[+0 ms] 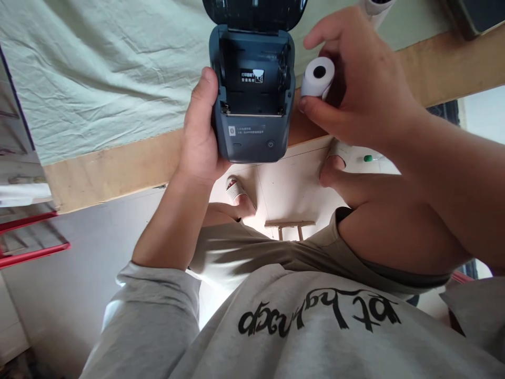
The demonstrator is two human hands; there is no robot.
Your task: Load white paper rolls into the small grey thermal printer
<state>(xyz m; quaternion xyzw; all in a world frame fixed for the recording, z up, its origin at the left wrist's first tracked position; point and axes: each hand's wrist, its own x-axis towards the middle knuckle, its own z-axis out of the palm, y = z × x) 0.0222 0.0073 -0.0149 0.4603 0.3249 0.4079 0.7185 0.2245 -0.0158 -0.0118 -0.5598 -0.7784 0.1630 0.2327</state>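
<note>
A dark blue label printer (256,137) is held near the table's front edge, its dark lid (256,13) swung up. No roll sits in its compartment, where a small printed label (252,76) shows. My left hand (201,123) grips the printer's left side, thumb along the edge. Just to the right of the printer, my right hand (355,79) holds a small white paper roll (317,79) with a black core, its end facing up. The thumb presses the roll's lower side; the index finger is stretched out above it, and the other fingers are partly hidden.
A pale green cloth (118,68) covers the table, leaving its wooden edge (118,163) bare. Another white roll (376,10) stands at the top, and a dark flat object (481,18) lies at the far right. Below are a wooden stool (290,224) and a red frame (35,255).
</note>
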